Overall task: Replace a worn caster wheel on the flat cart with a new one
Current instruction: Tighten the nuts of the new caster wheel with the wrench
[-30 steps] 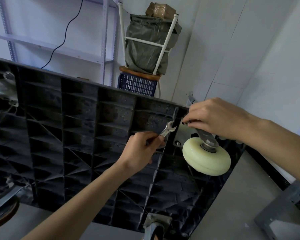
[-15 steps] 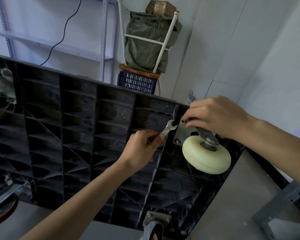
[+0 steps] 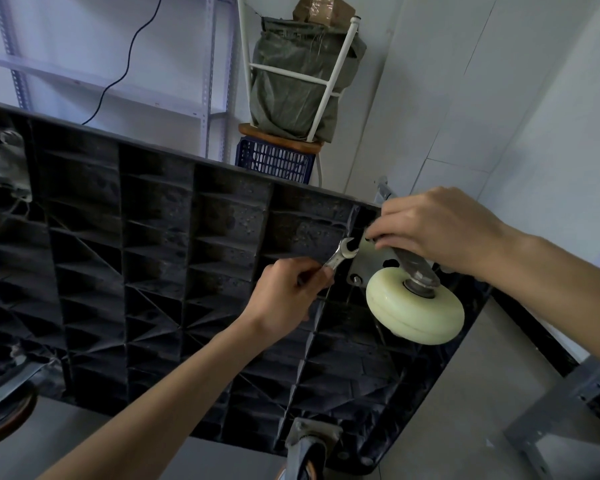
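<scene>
The flat cart stands tipped on its edge, its black ribbed underside facing me. A cream caster wheel on a grey metal mounting plate sits at the cart's upper right corner. My left hand grips a small open-end wrench whose jaw lies against the plate's upper left corner. My right hand reaches over the caster bracket, its fingertips pinching something small at the plate's top edge; what they pinch is hidden.
Another caster is bolted at the cart's bottom edge, and a dark-wheeled caster at the lower left. Behind stand a metal shelf, a blue crate and an upturned stool with a green sack. Grey metal frame lies at lower right.
Both hands stay at the caster plate; the wrench head has shifted only slightly. The camera view has drifted a little.
</scene>
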A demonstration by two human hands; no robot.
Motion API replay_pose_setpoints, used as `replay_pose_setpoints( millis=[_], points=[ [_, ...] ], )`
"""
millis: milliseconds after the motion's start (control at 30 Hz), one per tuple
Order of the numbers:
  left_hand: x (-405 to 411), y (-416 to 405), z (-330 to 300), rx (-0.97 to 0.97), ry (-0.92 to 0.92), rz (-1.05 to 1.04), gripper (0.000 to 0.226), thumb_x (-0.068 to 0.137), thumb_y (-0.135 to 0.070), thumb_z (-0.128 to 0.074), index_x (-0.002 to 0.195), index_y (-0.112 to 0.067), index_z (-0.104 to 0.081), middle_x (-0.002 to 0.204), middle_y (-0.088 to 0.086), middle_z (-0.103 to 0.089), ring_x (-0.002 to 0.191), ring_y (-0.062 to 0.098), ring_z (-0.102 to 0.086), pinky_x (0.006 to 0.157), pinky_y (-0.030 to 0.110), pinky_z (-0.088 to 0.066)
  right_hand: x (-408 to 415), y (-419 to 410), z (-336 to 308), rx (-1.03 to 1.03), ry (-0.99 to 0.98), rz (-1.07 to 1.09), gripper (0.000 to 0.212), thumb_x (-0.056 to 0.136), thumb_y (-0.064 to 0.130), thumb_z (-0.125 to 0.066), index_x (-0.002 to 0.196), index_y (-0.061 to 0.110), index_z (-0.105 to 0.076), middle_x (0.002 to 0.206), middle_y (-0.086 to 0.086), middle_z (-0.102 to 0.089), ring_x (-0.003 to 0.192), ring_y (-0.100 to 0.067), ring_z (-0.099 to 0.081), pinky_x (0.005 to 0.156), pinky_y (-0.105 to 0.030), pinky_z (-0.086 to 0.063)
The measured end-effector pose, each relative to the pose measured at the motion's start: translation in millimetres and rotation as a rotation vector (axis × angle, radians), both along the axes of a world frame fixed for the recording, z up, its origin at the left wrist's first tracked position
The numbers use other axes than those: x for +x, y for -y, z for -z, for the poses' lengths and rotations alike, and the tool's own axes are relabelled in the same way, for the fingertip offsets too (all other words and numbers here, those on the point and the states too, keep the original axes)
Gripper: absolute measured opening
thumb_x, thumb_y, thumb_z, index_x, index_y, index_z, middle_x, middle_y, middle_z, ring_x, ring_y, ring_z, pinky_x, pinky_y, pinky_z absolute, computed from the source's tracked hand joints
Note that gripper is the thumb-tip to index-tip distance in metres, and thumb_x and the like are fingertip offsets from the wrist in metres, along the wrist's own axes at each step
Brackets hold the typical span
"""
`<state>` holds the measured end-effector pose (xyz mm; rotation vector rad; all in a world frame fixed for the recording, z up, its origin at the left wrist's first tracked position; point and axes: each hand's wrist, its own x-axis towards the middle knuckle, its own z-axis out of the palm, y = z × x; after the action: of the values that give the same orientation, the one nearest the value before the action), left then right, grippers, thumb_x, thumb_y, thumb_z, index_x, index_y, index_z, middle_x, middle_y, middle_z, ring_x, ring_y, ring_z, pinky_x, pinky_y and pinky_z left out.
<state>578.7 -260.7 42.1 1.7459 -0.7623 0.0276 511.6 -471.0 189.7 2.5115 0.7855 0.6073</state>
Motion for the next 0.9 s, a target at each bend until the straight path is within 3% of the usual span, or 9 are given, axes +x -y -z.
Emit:
replay_pose_setpoints(
  millis=[200,300,400,467,567,700,833,900],
  points=[
    [-0.9,-1.0,1.5,-0.005,-0.011,0.005,0.027,0.102,-0.035,-0.057,0.094,-0.016,-0.075,0.072,0.012,-0.067,0.055,0.023,-0.063,0.051,0.026,-0.054,-2.9,4.6,2.2,0.032,0.016,0.014,0.028,0.089,0.041,-0.065,0.087,0.016,-0.077,0.077,0.004,-0.068,0.060,-0.021,-0.065,0.050,-0.030,-0.050],
    [-0.4,-1.0,1.6,-0.007,-0.013,0.002,0.027,0.102,-0.035,-0.057,0.094,-0.017,-0.075,0.074,0.014,-0.067,0.054,0.022,-0.063,0.051,0.028,-0.056,-6.1,3.3,1.4,0.075,0.036,0.016,0.028,0.088,0.041,-0.066,0.095,0.015,-0.074,0.078,0.003,-0.068,0.059,-0.022,-0.064,0.050,-0.029,-0.047],
    [0.1,-0.4,2.6,-0.010,-0.016,-0.005,0.026,0.102,-0.036,-0.058,0.092,-0.018,-0.075,0.070,0.007,-0.066,0.050,0.018,-0.063,0.054,0.038,-0.059,-5.8,-0.8,1.7,0.014,0.021,0.007,0.024,0.087,0.029,-0.075,0.109,0.021,-0.076,0.086,0.005,-0.070,0.064,-0.021,-0.066,0.048,-0.027,-0.042],
    [0.5,-0.3,3.8,-0.005,-0.013,-0.002,0.026,0.102,-0.037,-0.058,0.092,-0.019,-0.074,0.071,0.014,-0.065,0.053,0.024,-0.064,0.056,0.044,-0.059,-5.1,-0.1,2.1,-0.014,0.014,0.025,0.017,0.087,0.030,-0.075,0.101,0.021,-0.079,0.085,0.005,-0.068,0.064,-0.021,-0.065,0.051,-0.024,-0.035],
    [0.1,-0.2,4.5,0.002,-0.017,0.001,0.026,0.102,-0.036,-0.057,0.094,-0.019,-0.075,0.074,0.017,-0.065,0.053,0.025,-0.064,0.056,0.044,-0.059,-6.8,1.7,-1.2,0.027,0.038,0.062,0.028,0.090,0.043,-0.064,0.087,0.017,-0.075,0.080,0.005,-0.064,0.059,-0.020,-0.060,0.052,-0.024,-0.036],
    [0.9,0.1,3.8,-0.004,-0.030,-0.007,0.026,0.102,-0.037,-0.057,0.094,-0.020,-0.075,0.074,0.013,-0.068,0.055,0.025,-0.065,0.058,0.047,-0.059,-7.4,-2.7,0.8,-0.001,0.007,0.032,0.025,0.089,0.034,-0.070,0.109,0.021,-0.077,0.087,0.005,-0.066,0.063,-0.019,-0.063,0.050,-0.024,-0.034],
    [0.2,0.1,3.7,-0.001,-0.019,-0.007,0.027,0.102,-0.037,-0.057,0.092,-0.020,-0.074,0.072,0.014,-0.067,0.055,0.030,-0.064,0.059,0.050,-0.056,-7.4,-2.5,-0.5,0.000,0.049,0.064,0.029,0.090,0.044,-0.064,0.088,0.017,-0.075,0.079,0.006,-0.063,0.057,-0.022,-0.061,0.049,-0.023,-0.033],
    [-0.2,0.3,3.4,-0.005,-0.021,-0.005,0.027,0.102,-0.036,-0.057,0.093,-0.018,-0.075,0.072,0.015,-0.066,0.054,0.028,-0.064,0.058,0.049,-0.057,-8.4,-3.0,-2.6,0.003,0.022,0.054,0.023,0.089,0.038,-0.068,0.099,0.018,-0.075,0.082,0.005,-0.065,0.058,-0.021,-0.061,0.049,-0.022,-0.032]
  ],
)
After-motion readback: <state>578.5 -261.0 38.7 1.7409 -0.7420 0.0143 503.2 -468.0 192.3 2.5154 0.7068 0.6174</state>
